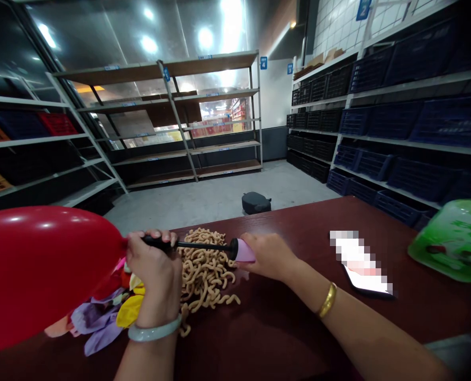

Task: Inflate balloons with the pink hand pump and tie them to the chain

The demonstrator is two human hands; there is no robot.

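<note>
A large red balloon (48, 270), blown up, fills the left side of the view. My left hand (152, 259) is closed around the black nozzle end of a balloon pump (204, 246), pinching the balloon's neck there. The pump's thin black shaft runs sideways to a pink part, and my right hand (265, 254) is wrapped round that part. Beneath the pump lies a heap of curly tan snack pieces (204, 280) on the dark red table (283, 328). Uninflated balloons (96, 317) in purple, yellow, pink and red lie beside my left wrist, partly hidden.
A phone (362, 264) with a blurred screen lies on the table to the right. Beyond it stands a green plastic package (452, 241). A dark grey object (256, 202) sits past the far table edge. Shelves with crates (382, 119) line the right wall.
</note>
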